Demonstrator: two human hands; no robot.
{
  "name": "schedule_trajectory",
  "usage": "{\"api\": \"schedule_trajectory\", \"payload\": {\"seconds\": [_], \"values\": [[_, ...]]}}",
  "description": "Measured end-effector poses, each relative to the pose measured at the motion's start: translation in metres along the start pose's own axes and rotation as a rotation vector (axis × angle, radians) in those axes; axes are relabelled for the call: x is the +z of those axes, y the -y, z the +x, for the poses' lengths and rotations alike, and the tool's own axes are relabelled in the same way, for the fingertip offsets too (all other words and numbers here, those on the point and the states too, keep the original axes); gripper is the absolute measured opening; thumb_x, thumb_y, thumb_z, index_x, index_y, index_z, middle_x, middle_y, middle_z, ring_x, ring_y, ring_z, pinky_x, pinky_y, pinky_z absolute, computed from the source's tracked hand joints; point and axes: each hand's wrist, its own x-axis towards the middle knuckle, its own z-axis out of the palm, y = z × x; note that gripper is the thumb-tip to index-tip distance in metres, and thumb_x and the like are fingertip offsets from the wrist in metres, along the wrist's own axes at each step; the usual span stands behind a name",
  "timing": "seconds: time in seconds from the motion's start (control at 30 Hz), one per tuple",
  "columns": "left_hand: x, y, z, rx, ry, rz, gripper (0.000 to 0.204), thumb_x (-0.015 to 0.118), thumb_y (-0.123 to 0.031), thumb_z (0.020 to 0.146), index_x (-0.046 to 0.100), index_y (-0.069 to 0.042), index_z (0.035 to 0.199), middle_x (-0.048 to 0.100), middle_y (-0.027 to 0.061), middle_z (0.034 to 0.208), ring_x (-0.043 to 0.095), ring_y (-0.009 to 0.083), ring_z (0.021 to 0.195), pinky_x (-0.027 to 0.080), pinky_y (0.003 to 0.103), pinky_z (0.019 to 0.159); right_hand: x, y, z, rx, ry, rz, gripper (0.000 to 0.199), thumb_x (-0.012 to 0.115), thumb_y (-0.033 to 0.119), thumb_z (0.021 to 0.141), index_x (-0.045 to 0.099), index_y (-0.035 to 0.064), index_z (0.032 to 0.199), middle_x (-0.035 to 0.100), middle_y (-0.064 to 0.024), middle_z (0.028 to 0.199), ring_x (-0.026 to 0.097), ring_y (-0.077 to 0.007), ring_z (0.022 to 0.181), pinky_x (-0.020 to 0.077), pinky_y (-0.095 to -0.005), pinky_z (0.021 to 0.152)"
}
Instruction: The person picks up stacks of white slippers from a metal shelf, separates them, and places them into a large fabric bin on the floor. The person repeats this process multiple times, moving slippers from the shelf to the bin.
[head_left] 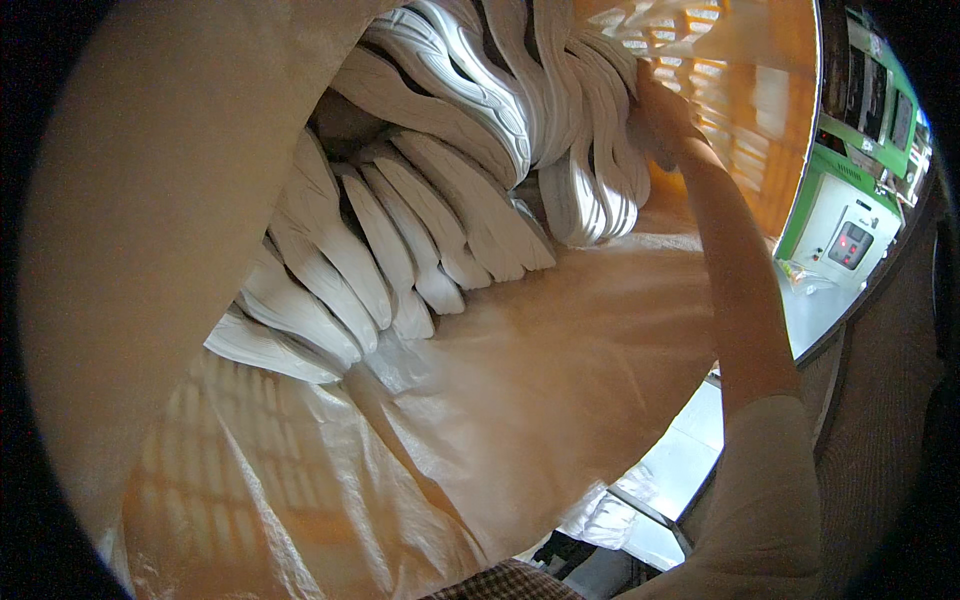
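White shoe soles [440,200] stand on edge in close rows, their curved sidewalls showing. They sit inside an orange slatted crate [775,170] lined with a thin translucent sheet [560,370]. From the right, my right arm reaches across to the far end of the row. There my right hand [665,115] is closed against the outermost shoe soles [605,130], its fingers partly hidden by them. My left hand is not in view. A large beige surface [150,200] fills the left side and covers part of the soles; I cannot tell what it is.
Beyond the crate's right edge stands a green and white machine [845,225] with a small lit panel. A white surface [680,450] and a crumpled clear bag [600,517] lie at the lower right. Checked cloth [505,582] shows at the bottom edge.
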Motion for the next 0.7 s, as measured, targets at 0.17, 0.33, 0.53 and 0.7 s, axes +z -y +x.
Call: {"api": "schedule_trajectory", "payload": {"seconds": [0.17,0.33,0.53,0.7], "values": [[-0.009,0.007,-0.009,-0.007,0.012,-0.034,0.016,0.053,-0.011,0.09,0.052,0.003,0.099,0.055,0.0081,0.088,0.05,0.0149,0.076,0.043,0.03,0.07,0.01,-0.003,0.001,-0.007,-0.004,-0.016,0.058,0.041,0.01,0.09,0.013,0.0001,0.14,0.046,-0.0311,0.126,0.051,-0.0433,0.113,0.0415,-0.0492,0.096],[-0.02,0.022,-0.012,0.018,0.005,-0.099,0.017,0.053,-0.011,0.09,0.052,0.003,0.099,0.055,0.008,0.088,0.05,0.0149,0.076,0.043,0.03,0.07,0.008,0.015,0.01,0.197,0.054,-0.101,0.058,0.036,0.017,0.094,0.012,0.0015,0.144,0.036,-0.0242,0.14,0.038,-0.0378,0.128,0.0301,-0.0463,0.106],[-0.045,0.04,-0.017,0.031,0.009,-0.163,0.017,0.053,-0.011,0.09,0.052,0.003,0.099,0.055,0.0078,0.089,0.051,0.0149,0.077,0.043,0.03,0.071,0.032,0.067,-0.069,0.119,-0.385,0.227,0.052,0.051,0.026,0.089,0.037,0.0003,0.132,0.042,-0.0214,0.132,0.039,-0.0384,0.123,0.0341,-0.0455,0.1],[-0.072,0.037,-0.028,0.063,0.05,-0.339,0.017,0.053,-0.011,0.09,0.052,0.003,0.099,0.055,0.0077,0.089,0.051,0.0148,0.077,0.043,0.03,0.071,0.072,0.211,-0.167,-0.101,-0.324,0.666,0.077,0.055,0.044,0.087,0.021,0.0069,0.145,0.014,-0.0247,0.149,0.011,-0.0385,0.139,0.0103,-0.047,0.112]]}}
